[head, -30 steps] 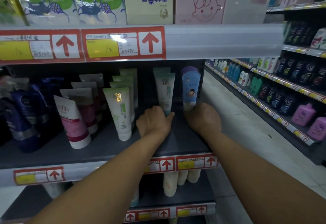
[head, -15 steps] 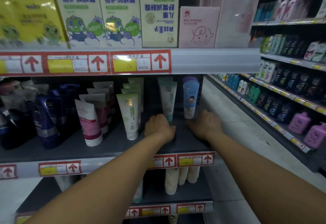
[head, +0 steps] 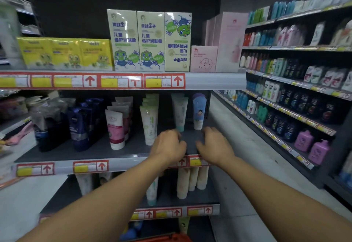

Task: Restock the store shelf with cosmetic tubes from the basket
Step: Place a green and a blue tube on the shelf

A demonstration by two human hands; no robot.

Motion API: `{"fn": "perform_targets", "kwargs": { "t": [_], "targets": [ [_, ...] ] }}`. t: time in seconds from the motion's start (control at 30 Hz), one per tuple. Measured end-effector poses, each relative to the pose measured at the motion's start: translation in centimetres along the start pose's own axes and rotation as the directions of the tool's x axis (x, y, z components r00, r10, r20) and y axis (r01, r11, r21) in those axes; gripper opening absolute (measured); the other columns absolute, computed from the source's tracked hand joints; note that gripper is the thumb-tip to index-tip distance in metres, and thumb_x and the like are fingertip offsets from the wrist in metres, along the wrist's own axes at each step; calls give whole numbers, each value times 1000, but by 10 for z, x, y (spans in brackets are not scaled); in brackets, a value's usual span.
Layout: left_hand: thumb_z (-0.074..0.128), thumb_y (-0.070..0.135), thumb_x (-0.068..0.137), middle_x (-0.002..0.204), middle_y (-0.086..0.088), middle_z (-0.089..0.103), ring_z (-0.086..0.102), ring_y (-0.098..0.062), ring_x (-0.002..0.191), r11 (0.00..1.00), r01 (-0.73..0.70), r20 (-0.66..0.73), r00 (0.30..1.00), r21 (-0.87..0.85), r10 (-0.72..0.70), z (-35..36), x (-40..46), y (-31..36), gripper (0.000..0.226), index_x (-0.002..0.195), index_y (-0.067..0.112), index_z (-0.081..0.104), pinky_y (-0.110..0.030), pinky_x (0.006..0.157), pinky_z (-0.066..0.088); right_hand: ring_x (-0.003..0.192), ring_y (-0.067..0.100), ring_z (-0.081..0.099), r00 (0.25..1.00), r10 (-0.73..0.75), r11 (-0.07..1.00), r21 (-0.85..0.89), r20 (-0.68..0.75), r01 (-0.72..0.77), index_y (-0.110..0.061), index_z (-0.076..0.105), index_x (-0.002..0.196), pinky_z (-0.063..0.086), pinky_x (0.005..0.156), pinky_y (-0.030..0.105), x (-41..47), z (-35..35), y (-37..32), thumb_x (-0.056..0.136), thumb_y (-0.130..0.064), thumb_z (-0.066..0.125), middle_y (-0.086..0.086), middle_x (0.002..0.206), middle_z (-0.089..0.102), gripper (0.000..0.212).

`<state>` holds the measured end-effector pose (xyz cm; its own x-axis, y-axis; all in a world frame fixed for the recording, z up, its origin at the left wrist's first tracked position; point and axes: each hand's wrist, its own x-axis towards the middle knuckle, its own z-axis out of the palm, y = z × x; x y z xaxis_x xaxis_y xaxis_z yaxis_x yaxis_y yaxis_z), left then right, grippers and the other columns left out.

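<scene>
Two bare arms reach out to the middle shelf [head: 76, 152] of a store rack. The left hand [head: 168, 147] and the right hand [head: 214, 146] hang side by side over the front edge of that shelf, close but not touching each other. The fingers of both hands are loosely bent and hold nothing.

Just behind the hands stand two tubes with their caps down. The white and green tube [head: 180, 112] is behind the left hand. The blue tube [head: 198, 111] with a little cartoon child on it is behind the right hand. Neither hand touches a tube.

More tubes stand in rows to the left: a pale green tube [head: 149, 123], a pink and white tube [head: 115, 127] and some dark blue tubes [head: 78, 127]. They all stand upright on their caps.

Red price tags [head: 90, 166] with arrows run along the shelf edges. On the shelf above stand tall boxes [head: 138, 41] with a green frog on them, and a small pink box [head: 203, 59] beside them. On the shelf below stand cream tubes [head: 190, 179].

At the very bottom, the red rim of the basket [head: 167, 238] peeks in. What is inside it cannot be seen.

To the right, across the aisle, another rack [head: 295, 97] holds many bottles.
</scene>
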<state>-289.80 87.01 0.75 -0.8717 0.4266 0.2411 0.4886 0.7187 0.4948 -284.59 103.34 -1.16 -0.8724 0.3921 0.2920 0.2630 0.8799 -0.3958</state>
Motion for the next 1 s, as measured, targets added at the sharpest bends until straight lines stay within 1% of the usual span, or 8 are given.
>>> {"fn": "perform_targets", "kwargs": {
  "t": [0.07, 0.27, 0.4, 0.6, 0.73, 0.83, 0.9, 1.0],
  "targets": [
    [58, 29, 94, 110, -3, 70, 65, -23, 101, 1000, -6, -24, 1000, -5, 5, -10, -13, 1, 24, 112, 18, 69, -39, 86, 57, 110, 27, 61, 1000, -1, 1000, -9, -15, 1, -17, 53, 138, 56, 87, 46, -11, -8, -8, 93, -40, 61, 6, 128, 57, 51],
    [57, 33, 94, 115, 0, 70, 63, -22, 99, 1000, -4, -54, 999, 19, 5, -35, -51, -7, 29, 120, 23, 68, -36, 81, 53, 109, 27, 61, 998, 2, 1000, -15, -61, -3, -19, 55, 135, 56, 87, 46, -44, -18, -31, 93, -44, 60, 4, 126, 58, 49],
    [56, 33, 93, 116, -2, 70, 65, -29, 106, 999, 26, -65, 998, 28, -24, -43, -80, -21, 28, 117, 24, 68, -37, 85, 54, 112, 24, 60, 995, -1, 1000, 2, -97, 1, -19, 53, 138, 54, 90, 43, -68, -13, -45, 94, -41, 60, 4, 130, 57, 50],
    [57, 31, 95, 110, 0, 70, 66, -23, 99, 999, 51, -82, 995, 7, -50, -46, -113, -49, 25, 117, 23, 67, -36, 76, 51, 113, 23, 60, 997, -3, 1000, 28, -80, 5, -21, 55, 135, 54, 92, 44, -100, 4, -61, 94, -37, 60, 1, 128, 57, 44],
    [59, 33, 98, 108, 3, 69, 61, -17, 93, 997, 81, -80, 994, 4, -80, -40, -132, -63, 23, 117, 24, 66, -34, 71, 47, 100, 18, 61, 997, -18, 999, 39, -81, 21, -25, 58, 121, 58, 83, 43, -120, 19, -68, 93, -38, 63, -3, 116, 58, 31],
    [58, 35, 97, 114, 0, 69, 63, -22, 97, 995, 96, -66, 993, 33, -94, -30, -145, -73, 26, 119, 23, 66, -36, 75, 49, 98, 21, 63, 998, -35, 997, 60, -50, 38, -26, 60, 112, 59, 81, 47, -134, 36, -67, 90, -42, 60, -3, 111, 61, 27],
    [58, 36, 96, 119, -1, 69, 65, -26, 105, 993, 110, -58, 993, 41, -107, -21, -153, -81, 30, 122, 23, 66, -37, 80, 53, 103, 21, 63, 999, -37, 997, 71, -31, 39, -24, 61, 117, 58, 83, 46, -143, 48, -64, 91, -40, 60, -1, 118, 61, 31],
    [59, 37, 94, 118, 0, 69, 66, -26, 104, 991, 128, -29, 991, 36, -127, -5, -163, -94, 30, 122, 25, 65, -39, 79, 55, 112, 21, 62, 999, -47, 996, 69, -4, 47, -21, 58, 133, 56, 88, 41, -158, 71, -57, 95, -37, 62, 0, 129, 59, 42]
  ]
}}
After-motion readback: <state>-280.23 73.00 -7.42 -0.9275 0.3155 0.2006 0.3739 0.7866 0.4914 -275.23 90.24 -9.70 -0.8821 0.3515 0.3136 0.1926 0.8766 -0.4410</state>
